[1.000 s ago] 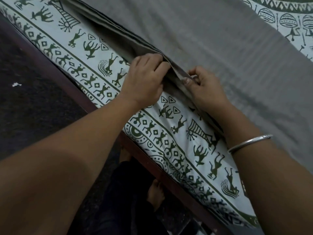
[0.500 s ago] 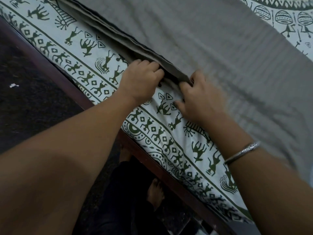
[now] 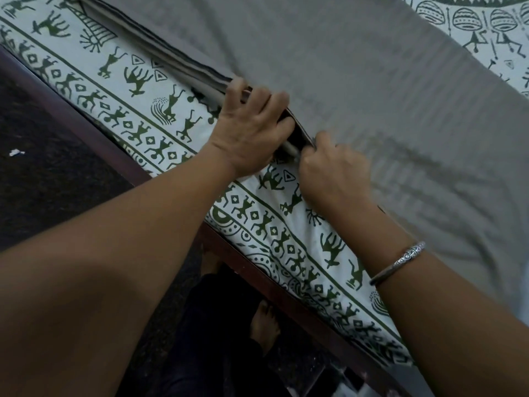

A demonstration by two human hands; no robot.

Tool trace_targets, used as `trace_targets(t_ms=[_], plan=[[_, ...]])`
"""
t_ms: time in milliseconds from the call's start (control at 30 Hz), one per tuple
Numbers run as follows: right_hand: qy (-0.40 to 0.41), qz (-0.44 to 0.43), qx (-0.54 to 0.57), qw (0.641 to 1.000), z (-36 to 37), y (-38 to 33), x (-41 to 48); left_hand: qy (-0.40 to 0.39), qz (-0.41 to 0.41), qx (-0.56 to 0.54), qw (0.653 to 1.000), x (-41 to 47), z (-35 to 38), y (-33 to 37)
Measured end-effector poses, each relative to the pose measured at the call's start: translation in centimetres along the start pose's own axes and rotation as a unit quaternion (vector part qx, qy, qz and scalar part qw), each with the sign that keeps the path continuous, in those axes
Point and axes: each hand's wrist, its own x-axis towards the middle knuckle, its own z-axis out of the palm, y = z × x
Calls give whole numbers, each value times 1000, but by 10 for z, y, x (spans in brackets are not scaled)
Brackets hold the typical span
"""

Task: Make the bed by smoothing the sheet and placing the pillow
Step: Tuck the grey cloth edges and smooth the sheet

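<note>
Centrally, item one: a grey sheet [image 3: 357, 81], folded in layers, is lying across the bed and filling the picture from twelve through four o'clock; its layered edge is running diagonally from eleven o'clock down to the centre. Faint stripes and a few creases are showing on its upper face.

Item two: the left hand [image 3: 252, 133], at centre, is curling its fingers over that layered edge and gripping it. Item three: the right hand [image 3: 335, 173], just beside the left toward four o'clock, is closing on the same edge, thumb and fingertips pinching the fold. A silver bangle [image 3: 400, 260] is sitting on the right wrist.

Item four: a white printed bedsheet [image 3: 137, 81] with green dancing figures is lying under the grey sheet, showing as a band from ten o'clock to five o'clock and again at one o'clock. Item five: a dark wooden bed frame [image 3: 86, 130] is bordering that band. Item six: a dark floor [image 3: 43, 181] at nine o'clock, with bare feet [image 3: 264, 322] standing at six o'clock.
</note>
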Motion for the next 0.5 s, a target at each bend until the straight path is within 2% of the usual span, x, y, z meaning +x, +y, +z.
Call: trace_targets(t_ms=[133,233,367,500], plan=[[-17,-3,-11,1000,3,-3,-13,-6,29,12,999,-11,3,0],[-40,17,-13,999,4,0,-30,-17,65,-23,997,-34,8,-6],[-5,5,-54,998,8,7,-55,15,59,-55,997,-31,2,-1],[35,14,-64,997,12,16,-72,22,126,-109,986,-16,-4,28]])
